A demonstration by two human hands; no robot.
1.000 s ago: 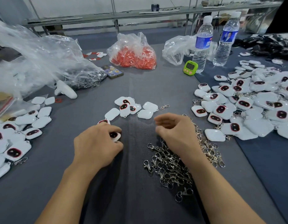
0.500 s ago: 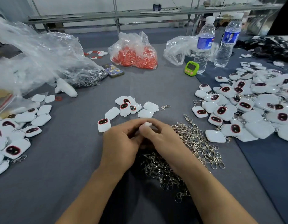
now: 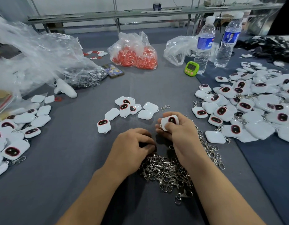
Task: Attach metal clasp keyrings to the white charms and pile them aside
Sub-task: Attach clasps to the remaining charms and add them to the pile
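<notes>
My right hand (image 3: 177, 135) holds a white charm (image 3: 170, 121) with a dark red-rimmed face, pinched between thumb and fingers above the keyring heap. My left hand (image 3: 132, 146) lies knuckles-up with curled fingers at the near edge of the pile of metal clasp keyrings (image 3: 169, 172); what its fingertips hold is hidden. A small group of loose charms (image 3: 129, 108) lies in the middle of the grey table, with one single charm (image 3: 104, 125) nearer to me. A lone clasp (image 3: 165, 108) lies beside them.
A large heap of charms with clasps (image 3: 254, 104) fills the right side, another heap (image 3: 15, 132) the left. At the back stand two water bottles (image 3: 203, 46), a green timer (image 3: 191, 69), a bag of orange parts (image 3: 135, 54), a phone (image 3: 113, 70) and crumpled clear bags (image 3: 43, 59).
My left hand picked a charm from the table and passed it to my right hand. The right hand now holds it, and the left hand has dropped onto the keyring pile.
</notes>
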